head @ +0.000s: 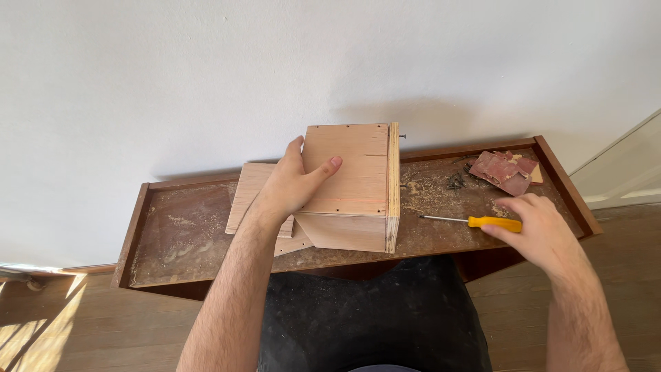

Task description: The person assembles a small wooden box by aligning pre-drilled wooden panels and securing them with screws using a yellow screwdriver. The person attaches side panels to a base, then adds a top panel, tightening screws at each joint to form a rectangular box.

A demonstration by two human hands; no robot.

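My left hand [292, 182] grips the left side of a plywood box [354, 189] that stands on a narrow brown workbench [179, 234], thumb laid across its top face. My right hand [540, 227] rests on the bench to the right, fingers closing on the yellow handle of a screwdriver [475, 221] whose metal shaft points left toward the box. A screw or nail tip sticks out at the box's upper right corner.
Loose plywood panels [251, 189] lie under and left of the box. Reddish sandpaper pieces [506, 171] and several dark screws [456, 181] sit at the bench's back right among sawdust. A white wall stands behind; wooden floor lies below.
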